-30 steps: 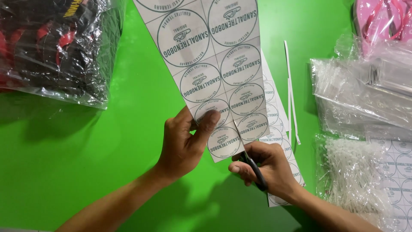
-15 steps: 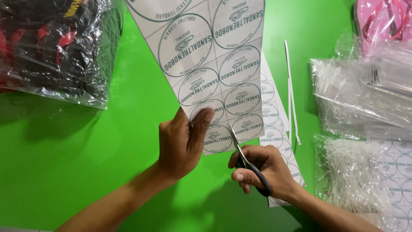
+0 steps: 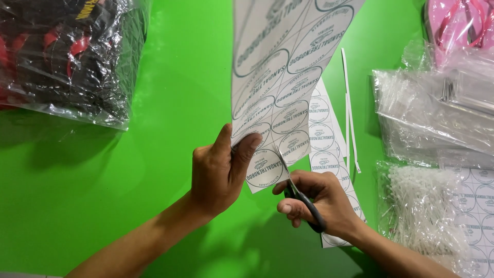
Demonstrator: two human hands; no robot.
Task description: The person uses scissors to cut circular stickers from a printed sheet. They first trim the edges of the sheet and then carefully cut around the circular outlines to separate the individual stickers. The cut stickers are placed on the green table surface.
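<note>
White sheet, green tabletop

The label sheet [image 3: 288,77] is white with dark green printed circles; the scissors [image 3: 307,206] have black handles; the tabletop [image 3: 180,128] is bright green; one bag [image 3: 62,56] shows black and red, the sandals [image 3: 458,25] pink.

1. White paper sheet of round green-ringed labels [image 3: 288,77], raised at centre.
2. Second white sheet of round labels [image 3: 329,154], flat beneath.
3. Clear plastic bag of black-and-red items [image 3: 62,56], top left.
4. Clear plastic bags [image 3: 432,118], right.

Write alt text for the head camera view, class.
A left hand holds up a white sheet of round printed labels while the right hand cuts it with black-handled scissors, above a bright green table.
</note>
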